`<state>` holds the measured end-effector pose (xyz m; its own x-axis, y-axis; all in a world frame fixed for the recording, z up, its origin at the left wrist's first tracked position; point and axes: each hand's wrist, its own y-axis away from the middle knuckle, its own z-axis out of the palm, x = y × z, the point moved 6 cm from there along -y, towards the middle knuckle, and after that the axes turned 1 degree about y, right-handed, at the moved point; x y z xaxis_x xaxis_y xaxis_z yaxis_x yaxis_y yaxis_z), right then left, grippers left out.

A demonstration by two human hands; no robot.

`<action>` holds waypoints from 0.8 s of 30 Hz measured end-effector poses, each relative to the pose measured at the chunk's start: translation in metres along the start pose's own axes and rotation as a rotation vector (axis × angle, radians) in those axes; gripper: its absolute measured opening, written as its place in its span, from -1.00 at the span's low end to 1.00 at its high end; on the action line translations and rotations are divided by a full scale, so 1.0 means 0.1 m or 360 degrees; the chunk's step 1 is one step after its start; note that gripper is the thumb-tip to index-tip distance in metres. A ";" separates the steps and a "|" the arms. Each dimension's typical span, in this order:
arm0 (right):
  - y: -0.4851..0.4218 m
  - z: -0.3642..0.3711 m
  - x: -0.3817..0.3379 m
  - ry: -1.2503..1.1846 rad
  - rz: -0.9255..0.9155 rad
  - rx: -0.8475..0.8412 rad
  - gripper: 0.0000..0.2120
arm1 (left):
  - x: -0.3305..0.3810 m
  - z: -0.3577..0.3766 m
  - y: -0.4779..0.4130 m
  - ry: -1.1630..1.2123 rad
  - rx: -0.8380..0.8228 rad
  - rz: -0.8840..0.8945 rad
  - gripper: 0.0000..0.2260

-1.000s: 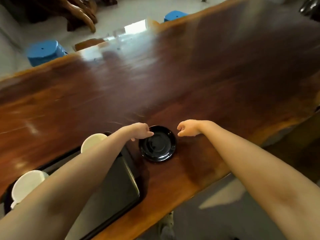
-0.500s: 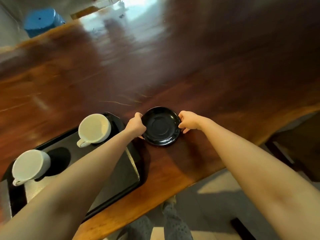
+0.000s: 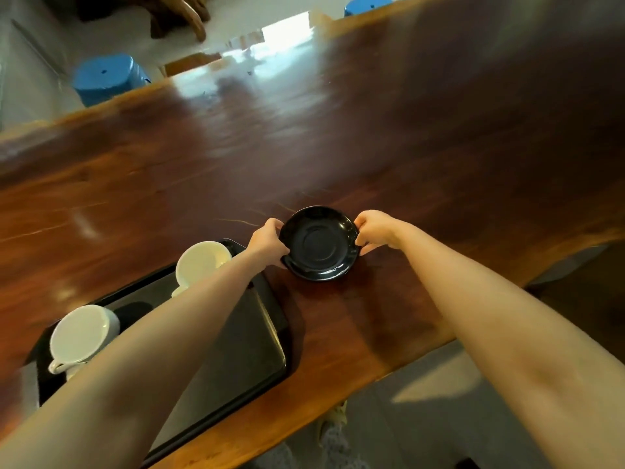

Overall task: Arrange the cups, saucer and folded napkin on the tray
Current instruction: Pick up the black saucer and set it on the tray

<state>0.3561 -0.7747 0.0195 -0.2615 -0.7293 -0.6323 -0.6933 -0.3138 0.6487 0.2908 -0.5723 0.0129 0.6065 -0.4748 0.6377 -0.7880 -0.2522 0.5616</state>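
Both hands have closed in on the saucer since a second ago, when they hovered at its far rim with fingers loosely curled; half a second ago they were already touching its sides, and that grip continues now. One black saucer (image 3: 319, 243) sits on the long dark wooden table (image 3: 338, 147), just to the right of the tray's far right corner and not on the tray. Whether it is lifted off the wood or resting on it cannot be told. The left hand (image 3: 269, 242) pinches the saucer's left rim, fingers curled over the edge and thumb below. The right hand (image 3: 373, 230) pinches the right rim in the same way. Both bare forearms reach forward from the bottom of the view.

One black rectangular tray (image 3: 250, 350) lies at the near left of the table, partly covered by the left forearm. Two white cups stand on it. One cup (image 3: 199, 264) is at the far right corner of the tray, its opening facing up. The second cup (image 3: 81, 335) is at the left end of the tray, with its handle pointing toward the viewer. The two cups are well apart.

Beyond the table's far edge, two blue stools show: one stool (image 3: 106, 77) at upper left, another stool (image 3: 367, 2) near the top edge, mostly cut off.
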 end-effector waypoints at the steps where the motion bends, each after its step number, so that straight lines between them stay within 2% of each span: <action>1: 0.03 -0.04 -0.12 0.0017 -0.0029 0.0015 -0.74 | 0.04 -0.09 0.02 0.0010 0.0020 0.0021 -0.50; 13: 0.41 -0.15 -1.72 0.0272 -0.0356 0.0099 -0.57 | 0.48 -1.49 0.46 0.0006 0.0321 0.0251 -0.58; 19: 0.36 0.25 -2.49 0.0486 -0.0535 0.0031 -0.57 | 0.06 -2.20 0.68 0.0103 0.0520 0.0211 -0.52; 24: 0.32 1.00 -3.13 0.0731 -0.0703 -0.0150 -0.52 | -0.65 -2.73 1.00 0.0211 0.0744 0.0073 -0.50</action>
<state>0.3486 -0.4960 0.1964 0.3637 -0.6985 -0.6163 -0.6022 -0.6810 0.4165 0.2019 -0.3366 0.1713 0.5544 -0.3905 0.7349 -0.7588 -0.5998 0.2538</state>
